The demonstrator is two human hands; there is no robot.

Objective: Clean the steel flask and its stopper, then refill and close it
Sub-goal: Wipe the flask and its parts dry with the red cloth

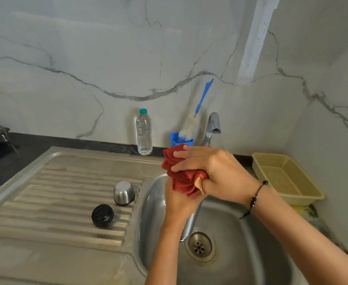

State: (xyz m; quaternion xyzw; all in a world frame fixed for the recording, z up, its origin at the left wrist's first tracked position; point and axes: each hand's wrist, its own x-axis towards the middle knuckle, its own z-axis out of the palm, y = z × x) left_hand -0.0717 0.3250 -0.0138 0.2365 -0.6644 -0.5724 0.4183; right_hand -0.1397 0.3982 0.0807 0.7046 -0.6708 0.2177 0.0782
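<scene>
We look down on a stainless steel sink with a ribbed steel draining board on its left side. At the right stands a pale yellow perforated plastic basket.

Over the basin, both hands meet around the steel flask, which is tilted and mostly hidden; only a short length of its shiny body shows below the left hand. That hand wraps round the flask from below. The right hand presses a crumpled red cloth onto the flask's upper end, fingers curled over the cloth and clamping it. A black beaded bracelet sits on the right wrist.

Against the marble wall: a clear plastic water bottle with a teal cap, a chrome tap, and a blue-handled white bottle brush standing in a blue holder.

On the draining board, apart from each other: an upturned steel cup lid and the round black stopper.
</scene>
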